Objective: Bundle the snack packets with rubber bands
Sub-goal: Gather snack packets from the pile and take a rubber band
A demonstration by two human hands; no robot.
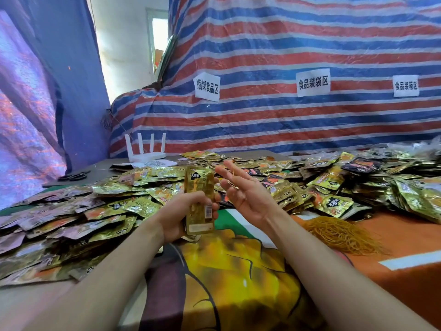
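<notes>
Gripping gold snack-packet stack point(200, 199) upright in left hand point(177, 215), stretching rubber band point(233, 178) across straight, spread fingers of right hand point(243, 191); likely needing edges squared before looping band mid-stack.

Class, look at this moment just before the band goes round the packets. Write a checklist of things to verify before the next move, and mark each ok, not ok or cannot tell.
1. Stack held firmly: the left hand grips the stack of packets upright. Ok.
2. Band ready: a rubber band is looped over the straight fingers of the right hand. Ok.
3. Band open wide enough for the stack: cannot tell.
4. Packet edges lined up: only the front packet shows. Cannot tell.
5. Band already round the stack: not ok, none is on it.
6. Spares within reach: the pile of rubber bands lies beside the right forearm. Ok.
</notes>
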